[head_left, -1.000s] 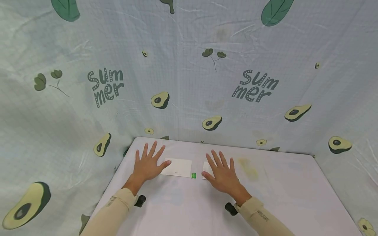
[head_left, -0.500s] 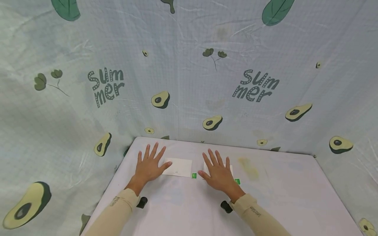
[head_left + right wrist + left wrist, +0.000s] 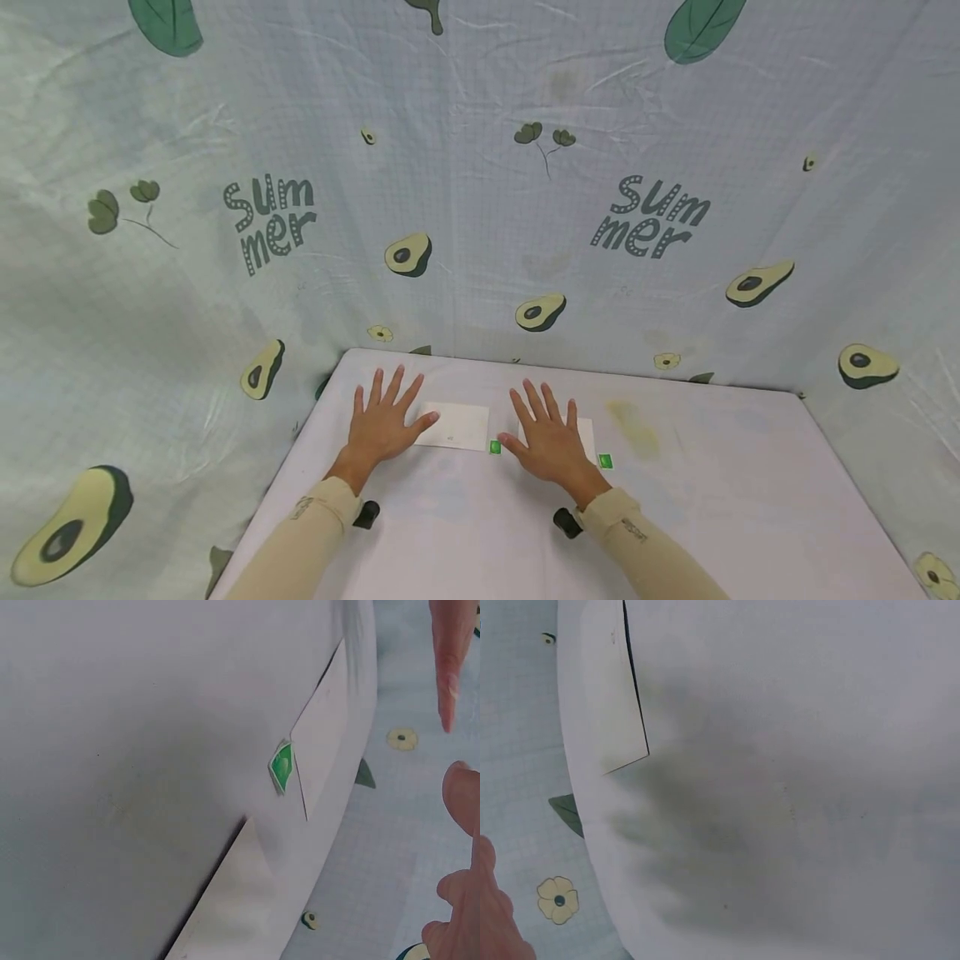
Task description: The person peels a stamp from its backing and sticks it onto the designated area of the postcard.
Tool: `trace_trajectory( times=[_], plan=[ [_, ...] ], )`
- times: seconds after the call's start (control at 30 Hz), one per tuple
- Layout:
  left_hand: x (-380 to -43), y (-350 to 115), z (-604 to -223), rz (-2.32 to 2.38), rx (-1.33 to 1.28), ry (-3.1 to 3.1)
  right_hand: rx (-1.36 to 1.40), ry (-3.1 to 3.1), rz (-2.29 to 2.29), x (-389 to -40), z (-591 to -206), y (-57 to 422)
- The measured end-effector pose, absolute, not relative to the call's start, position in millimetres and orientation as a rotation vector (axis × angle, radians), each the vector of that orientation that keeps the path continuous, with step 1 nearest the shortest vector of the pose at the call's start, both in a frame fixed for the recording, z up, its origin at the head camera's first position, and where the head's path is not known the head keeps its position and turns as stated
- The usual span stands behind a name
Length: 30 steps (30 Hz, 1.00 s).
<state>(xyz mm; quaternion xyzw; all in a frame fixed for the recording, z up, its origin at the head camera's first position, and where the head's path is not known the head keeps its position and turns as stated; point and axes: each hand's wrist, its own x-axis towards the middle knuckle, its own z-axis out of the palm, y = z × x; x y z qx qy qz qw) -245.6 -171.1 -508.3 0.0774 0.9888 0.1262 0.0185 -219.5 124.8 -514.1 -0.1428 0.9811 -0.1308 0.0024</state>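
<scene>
My left hand (image 3: 381,427) is spread palm down over the table, its thumb overlapping a white rectangular card or envelope (image 3: 459,427). To the right, my right hand (image 3: 551,446) is likewise spread, covering much of a second white rectangle (image 3: 587,435). Both hands hold nothing. A small green square (image 3: 495,447) like a stamp lies by the left rectangle's lower right corner, and another green square (image 3: 606,461) lies by the right one's. The right wrist view shows the white rectangles with one green piece (image 3: 281,766) between them; only parts of fingers (image 3: 499,915) show in the left wrist view.
The white table (image 3: 720,500) bears a yellowish stain (image 3: 633,427) right of the right hand. A cloth wall (image 3: 480,208) printed with avocados rises behind and on both sides. Black devices (image 3: 366,514) sit under the wrists.
My right hand has moved left, uncovering the right green square and more of the white rectangle under it. My left hand has shifted slightly right and down.
</scene>
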Motion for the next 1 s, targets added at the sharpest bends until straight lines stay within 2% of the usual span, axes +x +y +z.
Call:
trace_trajectory(
  times=[1.0],
  plan=[
    [-257,-171,-556,0.378,0.245,3.064,-0.492,3.05,-0.364,-238,-543,111]
  ],
)
